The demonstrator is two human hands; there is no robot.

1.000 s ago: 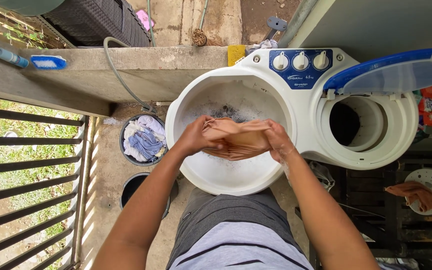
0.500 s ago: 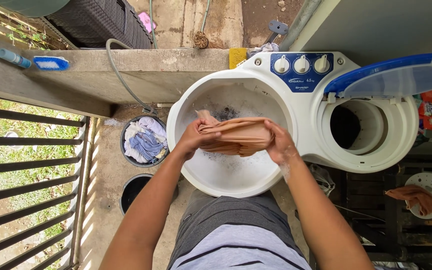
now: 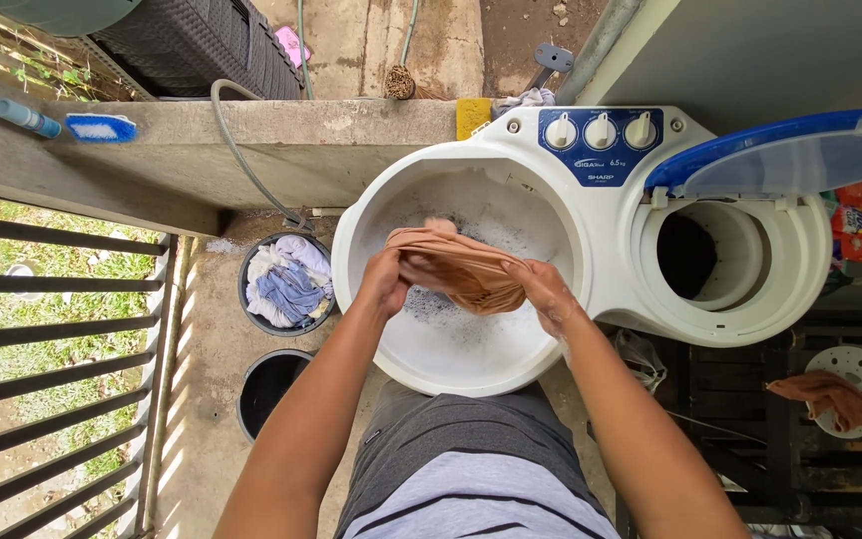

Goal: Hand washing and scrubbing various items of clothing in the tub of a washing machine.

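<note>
Both hands grip a wet tan cloth [image 3: 461,271] over the suds in the white wash tub [image 3: 551,344]: the left hand [image 3: 383,284] is clamped on one end, the right hand [image 3: 543,291] on the other; the cloth looks part-washed, not yet wrung. A bucket of pale laundry [image 3: 286,281] waits beside the tub, seemingly unwashed; what lies under the foam is hidden, and the spinner drum [image 3: 695,258] is too dark to read.
</note>
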